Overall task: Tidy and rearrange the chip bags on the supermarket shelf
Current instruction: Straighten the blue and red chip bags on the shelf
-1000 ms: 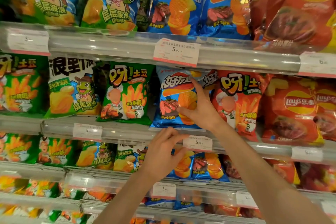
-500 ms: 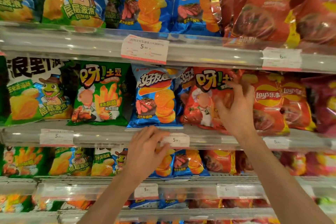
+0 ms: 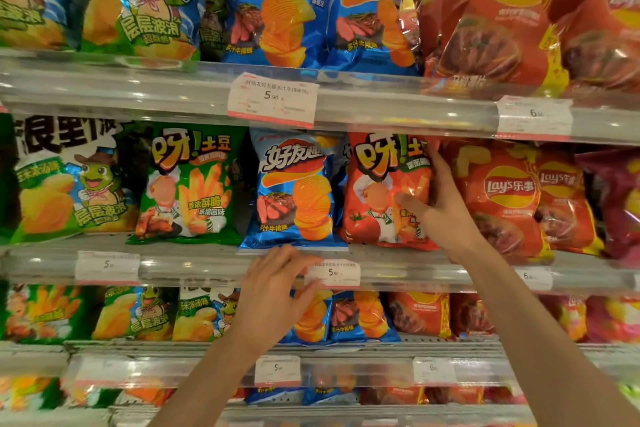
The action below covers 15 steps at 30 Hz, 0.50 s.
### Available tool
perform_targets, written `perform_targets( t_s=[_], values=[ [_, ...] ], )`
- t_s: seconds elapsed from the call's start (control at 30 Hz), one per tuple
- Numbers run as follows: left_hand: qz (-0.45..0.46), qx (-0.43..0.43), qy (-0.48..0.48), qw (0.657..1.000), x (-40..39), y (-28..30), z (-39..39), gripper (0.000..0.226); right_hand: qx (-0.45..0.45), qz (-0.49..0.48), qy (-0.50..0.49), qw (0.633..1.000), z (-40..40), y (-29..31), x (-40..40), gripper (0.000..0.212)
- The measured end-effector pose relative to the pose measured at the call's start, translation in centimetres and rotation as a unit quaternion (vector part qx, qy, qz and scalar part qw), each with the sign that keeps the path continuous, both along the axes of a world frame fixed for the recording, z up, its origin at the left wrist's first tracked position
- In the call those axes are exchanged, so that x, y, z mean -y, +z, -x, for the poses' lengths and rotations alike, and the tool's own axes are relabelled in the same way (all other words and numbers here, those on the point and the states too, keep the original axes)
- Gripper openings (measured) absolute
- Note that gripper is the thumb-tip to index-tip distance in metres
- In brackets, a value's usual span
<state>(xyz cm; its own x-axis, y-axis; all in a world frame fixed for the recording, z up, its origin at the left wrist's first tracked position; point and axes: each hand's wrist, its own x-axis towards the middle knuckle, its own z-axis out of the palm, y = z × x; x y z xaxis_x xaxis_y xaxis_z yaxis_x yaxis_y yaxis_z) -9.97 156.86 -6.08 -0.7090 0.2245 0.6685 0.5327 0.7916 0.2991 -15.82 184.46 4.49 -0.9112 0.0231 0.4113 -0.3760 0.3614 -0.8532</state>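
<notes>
Middle shelf (image 3: pixel 207 263): right hand (image 3: pixel 446 208) now gripping red bag (image 3: pixel 377 204)

I read "好友趣" on the blue bag (image 3: pixel 273 7) at upper centre, and again on the blue bag (image 3: pixel 294 194) in the middle row. The price tag (image 3: pixel 272 99) below the upper one shows "5.90"; the smaller tag (image 3: pixel 333 273) at centre shows "5.90" too. "呀!土豆" stands on the green bag (image 3: pixel 188 184) at centre left, and partly on the red bag (image 3: pixel 384 191) beside the blue one. "Lay's" sits on the red bag (image 3: pixel 498 10) at upper right, "Lay's乐事" on the red bag (image 3: pixel 502 198) below. The tag (image 3: pixel 534 114) at right starts with "6".
</notes>
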Motion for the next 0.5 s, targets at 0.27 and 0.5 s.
perform_targets(
  t_s=[0.27,0.5],
  values=[
    [0.003,0.002,-0.001,1.0,0.2,-0.2,0.2,0.032,0.039,-0.038,0.033,0.998,0.3,0.8,-0.4,0.086],
    [0.001,-0.002,-0.001,1.0,0.1,-0.1,0.1,0.033,0.067,-0.035,0.038,0.996,1.2,0.6,-0.3,0.092]
  ],
)
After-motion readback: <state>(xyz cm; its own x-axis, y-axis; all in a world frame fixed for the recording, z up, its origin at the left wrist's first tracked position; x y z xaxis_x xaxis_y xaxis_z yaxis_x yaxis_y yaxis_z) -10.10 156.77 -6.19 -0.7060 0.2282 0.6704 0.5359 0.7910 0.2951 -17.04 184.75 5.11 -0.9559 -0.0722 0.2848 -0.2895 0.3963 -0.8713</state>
